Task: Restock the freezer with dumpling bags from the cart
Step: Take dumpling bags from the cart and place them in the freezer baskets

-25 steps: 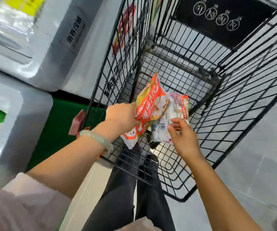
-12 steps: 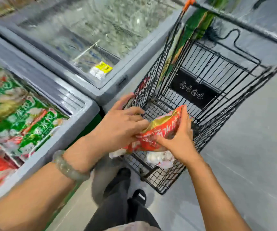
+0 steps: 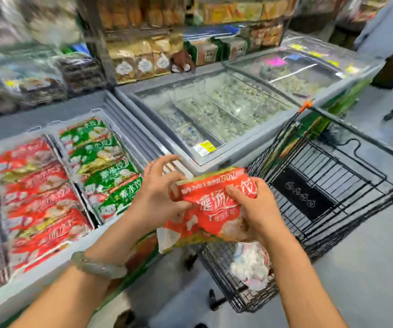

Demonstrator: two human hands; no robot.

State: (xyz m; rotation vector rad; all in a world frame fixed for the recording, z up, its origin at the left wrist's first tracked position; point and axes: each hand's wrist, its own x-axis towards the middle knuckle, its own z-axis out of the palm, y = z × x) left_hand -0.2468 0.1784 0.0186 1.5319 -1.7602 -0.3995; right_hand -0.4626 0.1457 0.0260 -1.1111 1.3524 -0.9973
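A red dumpling bag (image 3: 211, 207) is held between both hands above the near corner of the black wire cart (image 3: 333, 185). My left hand (image 3: 157, 195) holds its left edge with thumb and palm, the upper fingers spread loose. My right hand (image 3: 254, 209) grips the bag's right side, fingers curled round it. A pale bag (image 3: 250, 266) lies in the cart below. To the left, the open freezer (image 3: 110, 230) holds rows of red bags (image 3: 36, 200) and green bags (image 3: 103, 166).
A second chest freezer (image 3: 214, 110) with a glass lid stands behind the cart. Shelves of packaged goods (image 3: 143, 58) rise at the back, where another person's hand (image 3: 182, 60) reaches. Grey floor (image 3: 368, 268) spreads out at right.
Both hands have lifted the red bag up out of the cart and toward the freezer. My view has swung up from the cart to the freezers and shelves.
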